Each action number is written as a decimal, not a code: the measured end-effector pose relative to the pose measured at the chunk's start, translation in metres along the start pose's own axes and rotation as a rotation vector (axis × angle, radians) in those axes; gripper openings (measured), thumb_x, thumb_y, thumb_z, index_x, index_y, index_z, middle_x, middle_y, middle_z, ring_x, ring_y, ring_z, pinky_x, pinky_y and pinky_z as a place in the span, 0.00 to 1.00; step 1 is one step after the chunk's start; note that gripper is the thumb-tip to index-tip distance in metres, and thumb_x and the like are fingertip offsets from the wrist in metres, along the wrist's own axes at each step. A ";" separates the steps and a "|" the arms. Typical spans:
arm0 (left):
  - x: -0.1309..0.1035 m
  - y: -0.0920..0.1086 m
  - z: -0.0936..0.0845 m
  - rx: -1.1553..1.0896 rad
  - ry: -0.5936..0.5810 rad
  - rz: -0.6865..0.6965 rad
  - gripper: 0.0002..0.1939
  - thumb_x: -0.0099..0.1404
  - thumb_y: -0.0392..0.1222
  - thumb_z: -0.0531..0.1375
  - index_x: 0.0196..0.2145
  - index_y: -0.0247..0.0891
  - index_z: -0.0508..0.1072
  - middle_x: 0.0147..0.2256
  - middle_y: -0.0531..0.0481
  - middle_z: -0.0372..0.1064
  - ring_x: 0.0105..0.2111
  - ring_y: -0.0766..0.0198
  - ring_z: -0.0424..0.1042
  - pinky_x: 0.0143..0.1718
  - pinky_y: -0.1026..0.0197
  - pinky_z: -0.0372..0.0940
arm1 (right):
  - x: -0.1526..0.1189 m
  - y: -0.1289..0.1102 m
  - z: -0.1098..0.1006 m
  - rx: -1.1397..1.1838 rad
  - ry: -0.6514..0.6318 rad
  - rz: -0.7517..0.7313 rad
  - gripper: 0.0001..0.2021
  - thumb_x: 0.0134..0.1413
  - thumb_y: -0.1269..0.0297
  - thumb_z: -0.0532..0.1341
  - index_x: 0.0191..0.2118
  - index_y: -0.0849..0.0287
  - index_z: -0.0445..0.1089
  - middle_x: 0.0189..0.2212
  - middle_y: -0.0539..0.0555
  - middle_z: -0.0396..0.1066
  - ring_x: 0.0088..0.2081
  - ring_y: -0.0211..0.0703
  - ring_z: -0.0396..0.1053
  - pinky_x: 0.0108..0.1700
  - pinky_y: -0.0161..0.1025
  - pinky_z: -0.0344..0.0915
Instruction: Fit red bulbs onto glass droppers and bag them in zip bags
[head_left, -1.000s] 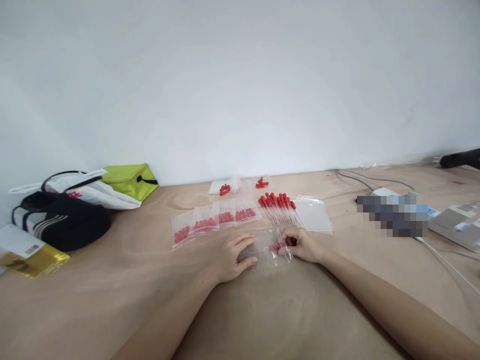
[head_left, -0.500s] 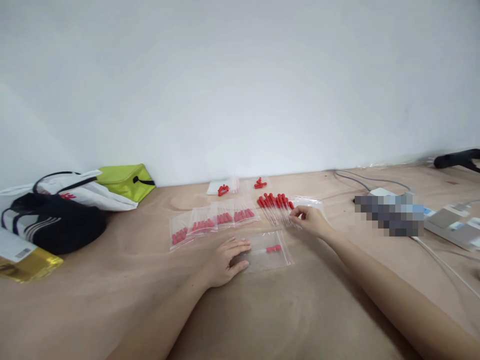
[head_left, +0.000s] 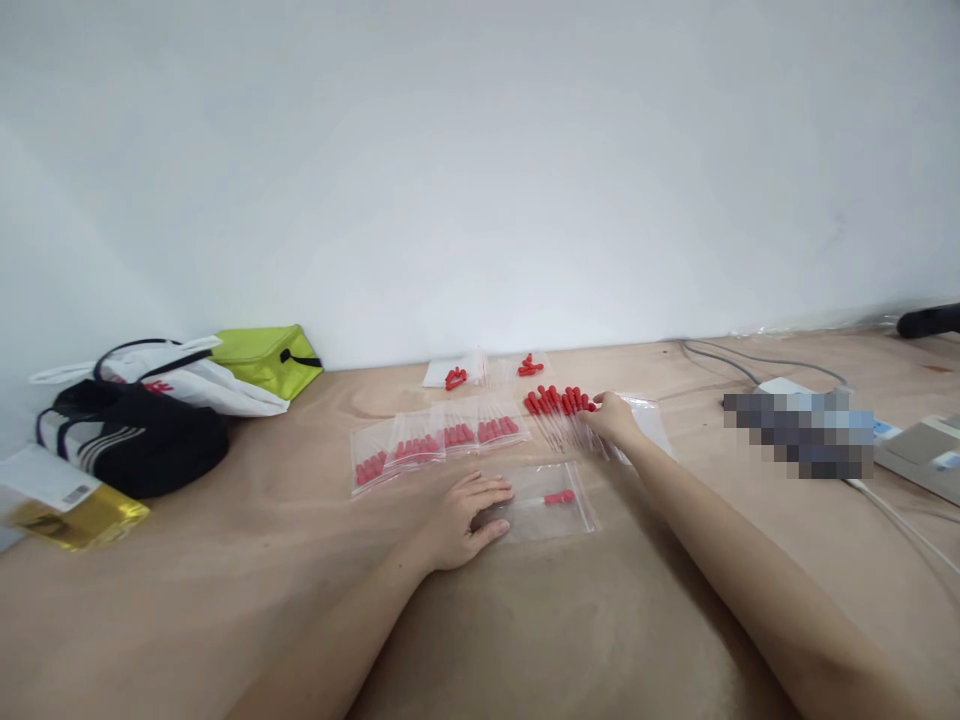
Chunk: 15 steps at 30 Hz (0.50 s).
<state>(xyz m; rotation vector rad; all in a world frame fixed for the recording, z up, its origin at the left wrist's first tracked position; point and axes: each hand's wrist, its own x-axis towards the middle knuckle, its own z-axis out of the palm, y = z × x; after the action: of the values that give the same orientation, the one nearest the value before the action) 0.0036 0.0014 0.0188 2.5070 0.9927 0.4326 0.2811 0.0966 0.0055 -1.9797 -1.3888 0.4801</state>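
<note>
My left hand [head_left: 469,520] lies flat with spread fingers on the left end of a clear zip bag [head_left: 540,525]. Inside that bag is a dropper with a red bulb [head_left: 559,497]. At the right end of a row of red-bulbed droppers [head_left: 551,400], my right hand [head_left: 613,420] has its fingers closed around the outermost one, partly hiding it. Their thin clear stems point toward me. Left of them, overlapping zip bags [head_left: 420,425] hold several red bulbs side by side.
At the back lie two small groups of red bulbs [head_left: 455,378] on clear bags. Another clear bag [head_left: 652,425] is under my right wrist. To the left are a black bag [head_left: 150,440], a lime-green bag [head_left: 262,360] and a yellow packet [head_left: 90,515]. Cables [head_left: 765,362] run at right.
The view has shifted slightly. My right hand has moved from the stems up to the bulbs at the row's right end. My left hand stays on the bag.
</note>
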 end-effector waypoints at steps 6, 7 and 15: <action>0.000 0.001 -0.001 -0.005 0.002 0.001 0.17 0.61 0.45 0.54 0.48 0.42 0.66 0.51 0.49 0.63 0.52 0.60 0.60 0.57 0.50 0.48 | -0.004 -0.001 -0.012 0.093 -0.022 -0.001 0.25 0.41 0.67 0.57 0.49 0.68 0.57 0.30 0.59 0.69 0.33 0.46 0.68 0.32 0.36 0.62; 0.000 0.001 -0.001 -0.004 0.002 0.002 0.17 0.61 0.45 0.54 0.48 0.42 0.66 0.51 0.49 0.63 0.52 0.60 0.60 0.57 0.50 0.48 | -0.009 0.000 -0.014 0.119 -0.029 -0.017 0.27 0.42 0.67 0.56 0.51 0.68 0.54 0.29 0.57 0.69 0.32 0.43 0.68 0.31 0.35 0.62; -0.001 -0.003 0.003 0.084 0.036 0.031 0.18 0.61 0.45 0.54 0.48 0.43 0.65 0.52 0.49 0.61 0.55 0.59 0.55 0.57 0.49 0.47 | -0.068 0.031 -0.009 0.660 -0.016 -0.209 0.33 0.46 0.55 0.54 0.57 0.54 0.40 0.28 0.45 0.56 0.19 0.32 0.60 0.20 0.33 0.60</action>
<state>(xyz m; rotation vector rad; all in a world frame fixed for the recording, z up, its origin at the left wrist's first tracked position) 0.0026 0.0017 0.0143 2.6010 1.0064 0.4566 0.2830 0.0239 -0.0144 -1.2888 -1.2218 0.7429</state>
